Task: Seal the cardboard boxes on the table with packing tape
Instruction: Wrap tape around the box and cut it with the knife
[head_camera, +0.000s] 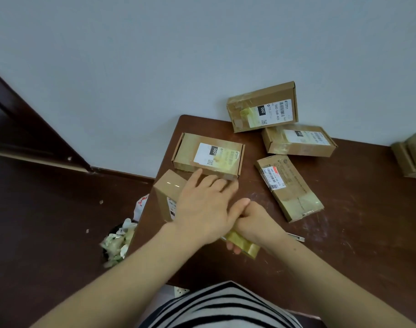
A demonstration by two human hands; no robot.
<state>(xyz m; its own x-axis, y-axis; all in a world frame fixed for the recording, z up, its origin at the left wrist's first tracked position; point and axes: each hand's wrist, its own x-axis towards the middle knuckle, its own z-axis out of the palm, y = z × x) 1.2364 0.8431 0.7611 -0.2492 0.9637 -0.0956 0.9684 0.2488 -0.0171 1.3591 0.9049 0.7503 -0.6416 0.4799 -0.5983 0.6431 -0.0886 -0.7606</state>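
My left hand lies flat, fingers spread, on a small cardboard box at the left edge of the brown table. Most of that box is hidden under the hand. My right hand is closed around a roll of yellowish packing tape, right beside the left hand. Another labelled box lies just beyond my fingers. Further boxes lie behind and to the right: one leaning on the wall, one flat, and a long one.
A box is cut off by the right edge of view. A thin metal object pokes out behind my right wrist. A bin with crumpled tape scraps stands on the dark floor left of the table. A white power strip shows below the table.
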